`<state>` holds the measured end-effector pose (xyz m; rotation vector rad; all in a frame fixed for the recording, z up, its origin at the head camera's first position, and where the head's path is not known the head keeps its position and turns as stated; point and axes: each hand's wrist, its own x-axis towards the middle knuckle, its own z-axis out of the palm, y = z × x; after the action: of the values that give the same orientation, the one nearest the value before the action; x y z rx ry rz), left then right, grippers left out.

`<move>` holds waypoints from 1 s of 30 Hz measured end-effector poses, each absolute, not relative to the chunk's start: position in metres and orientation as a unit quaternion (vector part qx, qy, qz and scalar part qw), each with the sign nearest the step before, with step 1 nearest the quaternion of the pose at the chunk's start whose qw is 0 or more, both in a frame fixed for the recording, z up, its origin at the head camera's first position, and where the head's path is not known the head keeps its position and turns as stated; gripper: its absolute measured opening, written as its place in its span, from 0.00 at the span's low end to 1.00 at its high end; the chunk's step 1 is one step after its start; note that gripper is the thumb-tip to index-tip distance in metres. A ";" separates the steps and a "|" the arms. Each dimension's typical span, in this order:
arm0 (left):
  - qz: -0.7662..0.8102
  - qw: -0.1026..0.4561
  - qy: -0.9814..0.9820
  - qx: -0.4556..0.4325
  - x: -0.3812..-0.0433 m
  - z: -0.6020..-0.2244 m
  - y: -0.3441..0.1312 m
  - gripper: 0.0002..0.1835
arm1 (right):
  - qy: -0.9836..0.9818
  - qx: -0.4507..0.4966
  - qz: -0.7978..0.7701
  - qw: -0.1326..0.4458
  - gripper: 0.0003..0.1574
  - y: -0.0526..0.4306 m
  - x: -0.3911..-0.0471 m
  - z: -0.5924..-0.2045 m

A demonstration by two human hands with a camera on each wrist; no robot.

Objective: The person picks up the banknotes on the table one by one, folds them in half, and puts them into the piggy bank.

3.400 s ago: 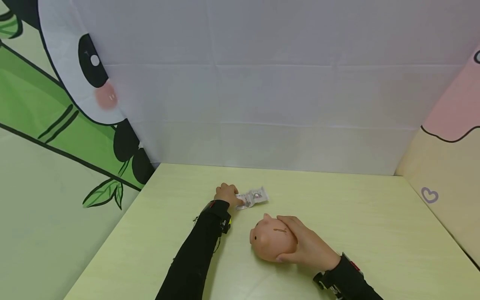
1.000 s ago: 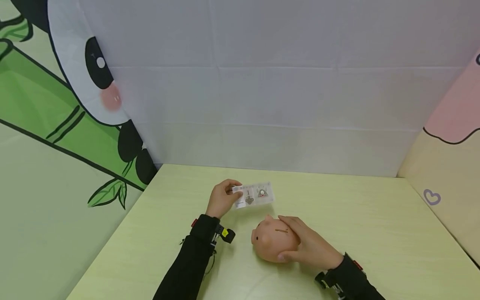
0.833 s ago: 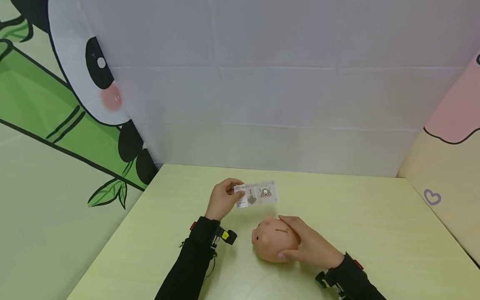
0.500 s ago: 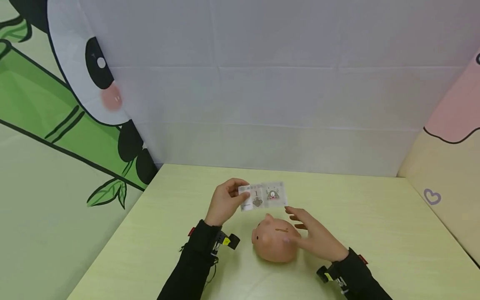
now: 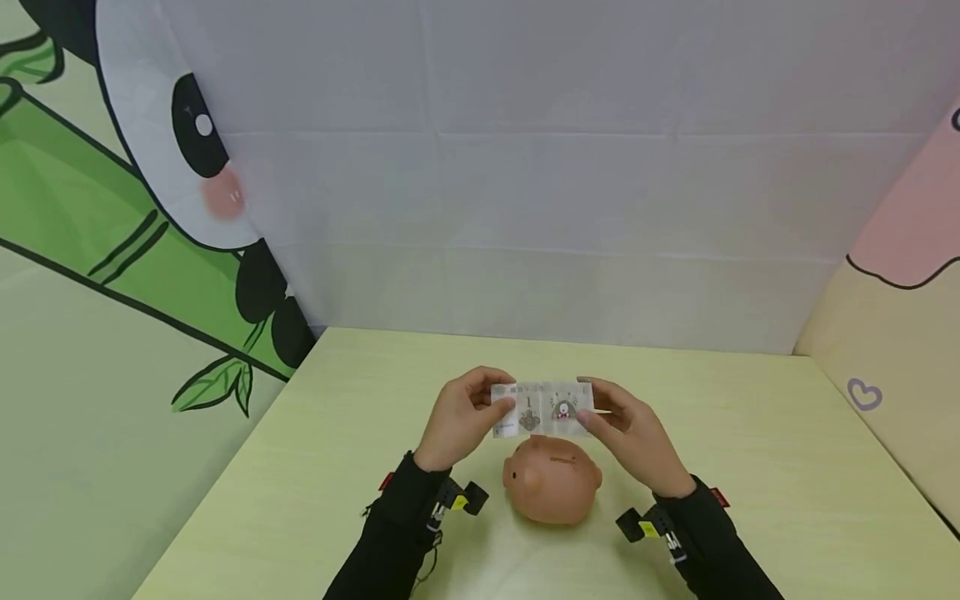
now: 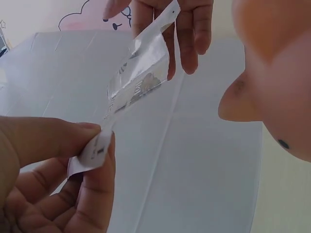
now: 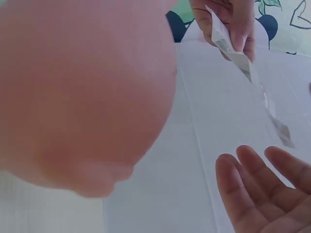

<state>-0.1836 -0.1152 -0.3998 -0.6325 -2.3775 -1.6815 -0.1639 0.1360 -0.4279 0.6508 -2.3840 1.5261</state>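
A pale printed banknote [image 5: 538,408] is held up above and behind a pink piggy bank [image 5: 551,492]. My left hand [image 5: 461,425] pinches its left end between thumb and fingers. At the other end is my right hand [image 5: 636,435], thumb in front and fingers behind. In the right wrist view, the right hand's fingers [image 7: 232,182] are spread and stand apart from the note's free end [image 7: 284,136]. The left wrist view shows the note [image 6: 141,73] creased and shiny. The piggy bank stands on the table, slot upward and snout to the left.
The pale yellow table [image 5: 360,367] ends at a white back wall sheet [image 5: 562,192]. Patterned panels stand on the left [image 5: 90,392] and right [image 5: 900,367]. Both wrists carry small black cameras [image 5: 475,498] near the piggy bank's sides.
My left hand has lifted the banknote off the table and moved it right. My right hand has let go of the piggy bank and risen to the note's right end.
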 end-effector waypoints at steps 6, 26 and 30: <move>-0.564 0.076 -0.792 -0.219 -0.181 -0.401 -0.114 0.12 | -0.810 0.207 0.539 0.107 0.17 0.134 -0.166 -0.424; -0.611 0.030 -0.761 -0.217 -0.180 -0.410 -0.114 0.25 | -0.790 0.181 0.562 0.167 0.05 0.130 -0.163 -0.420; -0.620 0.006 -0.756 -0.210 -0.182 -0.410 -0.113 0.21 | -0.782 0.172 0.570 0.184 0.05 0.130 -0.161 -0.418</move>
<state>-0.1819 -0.1132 -0.4100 -0.6573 -2.3652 -1.9408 -0.1613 0.1301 -0.4182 0.4864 -2.2057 1.6073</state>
